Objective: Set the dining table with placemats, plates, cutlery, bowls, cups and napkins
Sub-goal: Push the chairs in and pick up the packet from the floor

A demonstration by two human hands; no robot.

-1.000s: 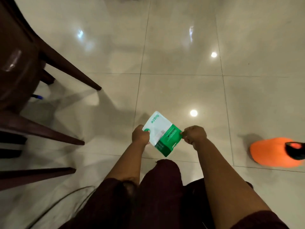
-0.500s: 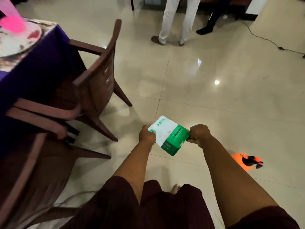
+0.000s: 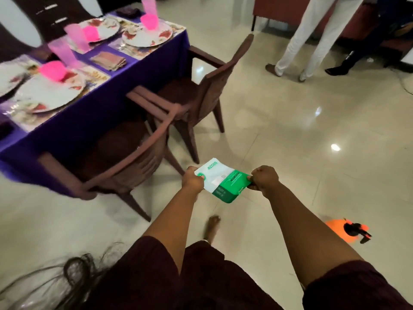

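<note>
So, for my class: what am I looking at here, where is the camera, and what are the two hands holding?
No machine here. A person wears a camera on the head, looking forward and down, so you see their own arms. The left hand and right hand each grip one end of a white and green packet above the tiled floor. At upper left stands the table under a purple cloth, bearing plates, pink cups and a folded napkin. Two brown chairs stand beside it.

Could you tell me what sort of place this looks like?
Probably a dining room or hall: a purple-clothed table set with plates and pink cups, brown chairs alongside, glossy tiled floor.
</note>
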